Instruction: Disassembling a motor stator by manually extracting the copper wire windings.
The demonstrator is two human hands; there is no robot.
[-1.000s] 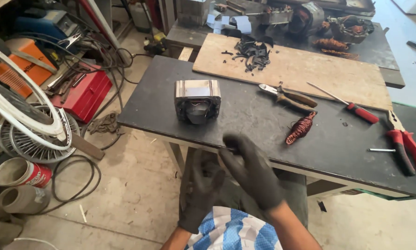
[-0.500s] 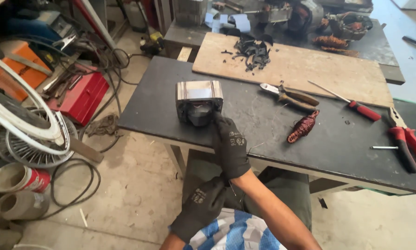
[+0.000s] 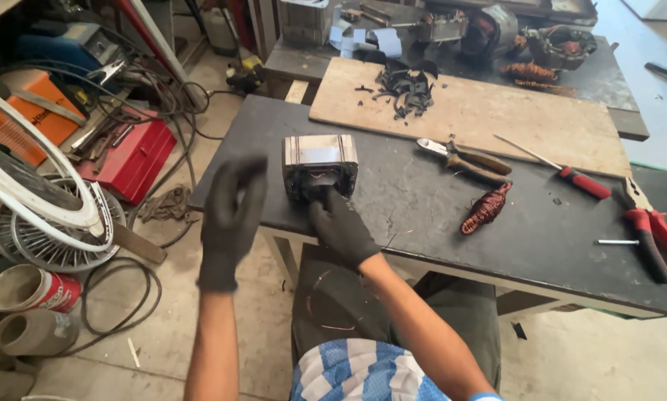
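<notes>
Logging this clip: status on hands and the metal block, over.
Right hand gloved, fingers in the metal motor block's front opening. Left hand gloved, raised, empty, left of block. Pliers and copper coil lie clear to the right.

Dark worktable (image 3: 437,215): wooden board (image 3: 497,119); pliers (image 3: 463,157); red-handled screwdriver (image 3: 564,172); copper wire coil (image 3: 486,209); red-handled cutters (image 3: 656,241). Floor: red toolbox (image 3: 129,160); 2 cans (image 3: 25,308).

Bright, even daylight; sharp, slight wide-angle distortion.

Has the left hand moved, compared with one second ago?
Yes. The left hand has risen from below the right hand to beside the metal motor block, near the table's edge.
</notes>
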